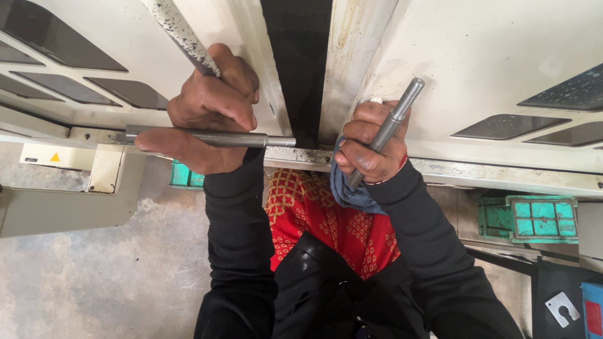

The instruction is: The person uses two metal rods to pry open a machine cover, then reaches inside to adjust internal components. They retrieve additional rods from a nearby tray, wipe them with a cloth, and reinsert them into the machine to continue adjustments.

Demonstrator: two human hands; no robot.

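Note:
My left hand (210, 113) grips a grey metal rod (276, 141) that lies level across the front of a white machine, while its fingers also wrap the machine's speckled door handle (179, 31). My right hand (370, 141) holds a second grey metal rod (399, 113), tilted up to the right, together with a crumpled blue cloth (352, 191) that hangs below the palm. Both hands rest against the cream sliding doors (452, 63), on either side of a dark gap (298, 56) between them.
Green plastic crates (531, 216) sit under the machine at right, and another green crate (185, 176) shows at left. Concrete floor (107, 276) spreads below. A small grey metal plate (562, 307) lies at the bottom right. Dark window panels (509, 125) are set in the doors.

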